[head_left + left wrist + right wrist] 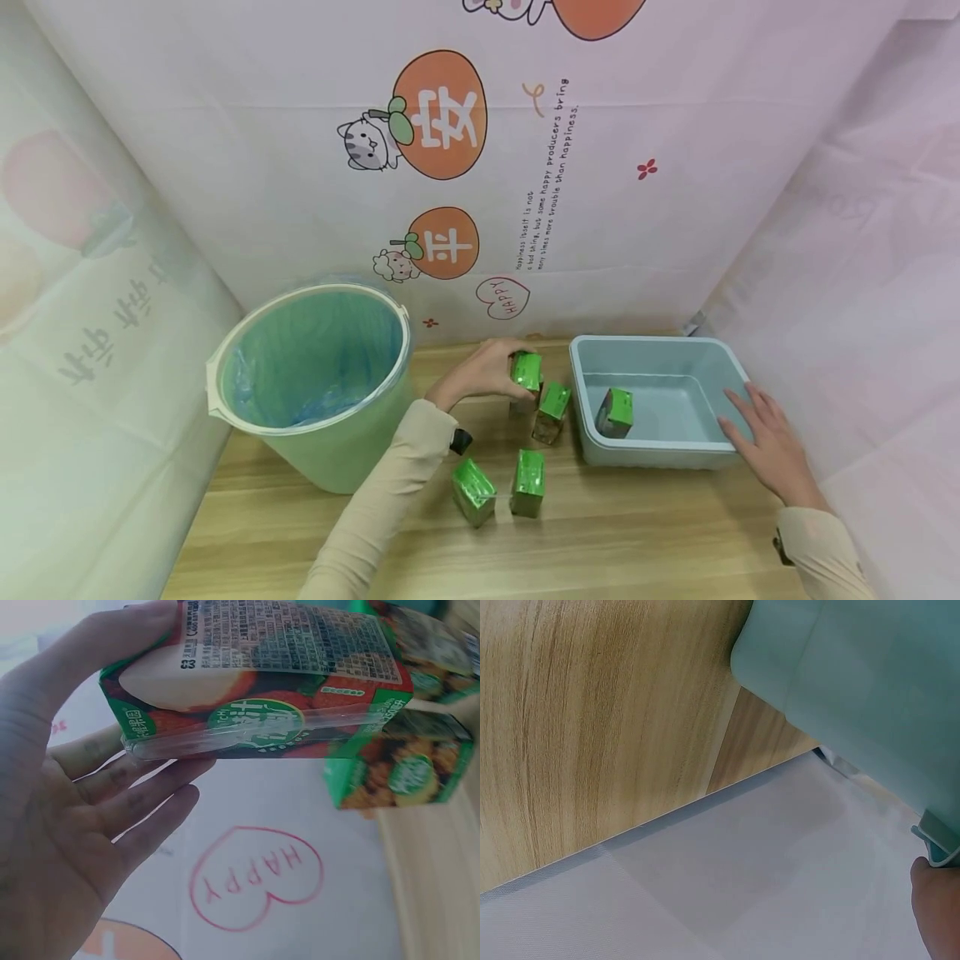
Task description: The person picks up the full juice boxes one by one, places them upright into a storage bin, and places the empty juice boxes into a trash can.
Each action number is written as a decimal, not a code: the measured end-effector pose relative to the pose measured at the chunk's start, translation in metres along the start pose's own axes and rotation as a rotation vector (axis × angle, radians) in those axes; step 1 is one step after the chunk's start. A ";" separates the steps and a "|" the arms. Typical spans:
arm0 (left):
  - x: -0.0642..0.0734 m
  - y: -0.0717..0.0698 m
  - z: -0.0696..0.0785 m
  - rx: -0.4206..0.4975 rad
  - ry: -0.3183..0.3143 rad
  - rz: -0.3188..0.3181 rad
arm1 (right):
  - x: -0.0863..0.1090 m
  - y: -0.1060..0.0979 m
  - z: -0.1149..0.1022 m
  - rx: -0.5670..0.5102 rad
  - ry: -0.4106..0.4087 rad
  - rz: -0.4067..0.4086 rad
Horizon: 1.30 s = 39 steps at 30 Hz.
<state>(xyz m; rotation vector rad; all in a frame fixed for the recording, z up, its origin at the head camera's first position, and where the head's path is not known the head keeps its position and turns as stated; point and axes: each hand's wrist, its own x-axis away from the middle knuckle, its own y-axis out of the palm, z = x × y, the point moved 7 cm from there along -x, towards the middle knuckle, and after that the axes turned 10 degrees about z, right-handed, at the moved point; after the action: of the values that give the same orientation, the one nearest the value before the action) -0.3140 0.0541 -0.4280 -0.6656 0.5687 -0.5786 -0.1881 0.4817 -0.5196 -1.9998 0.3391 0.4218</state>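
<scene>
At the back of the table my left hand [487,372] grips a juice carton [527,371] with a green top, thumb on one side and fingers on the other. In the left wrist view this carton [255,690] shows red fruit pictures and a straw in clear wrap along its side. Just right of it stands a second green-topped carton [553,402]. My right hand [772,446] rests at the right rim of a light blue plastic basin [675,446], its fingers spread over the edge. One carton [618,412] stands inside the basin at the left.
Two more cartons, one tilted in view [474,492] and one straight [529,483], stand nearer the front of the wooden table [600,533]. A light green bin [337,462] with a bag lining stands at the left. Printed cloth [600,208] walls the back and sides.
</scene>
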 end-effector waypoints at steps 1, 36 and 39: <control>-0.003 -0.001 0.004 -0.004 0.006 0.003 | 0.000 0.000 0.000 0.001 -0.001 0.004; -0.112 0.104 0.100 -0.025 0.008 0.071 | 0.001 -0.002 -0.003 0.005 -0.041 0.054; -0.118 0.117 0.101 -0.033 -0.023 0.059 | -0.001 -0.001 -0.008 -0.009 -0.053 0.066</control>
<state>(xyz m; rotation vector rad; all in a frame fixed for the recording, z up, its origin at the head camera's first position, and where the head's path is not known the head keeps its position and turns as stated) -0.2958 0.2470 -0.4088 -0.6837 0.5758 -0.5065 -0.1876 0.4749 -0.5149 -1.9868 0.3717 0.5176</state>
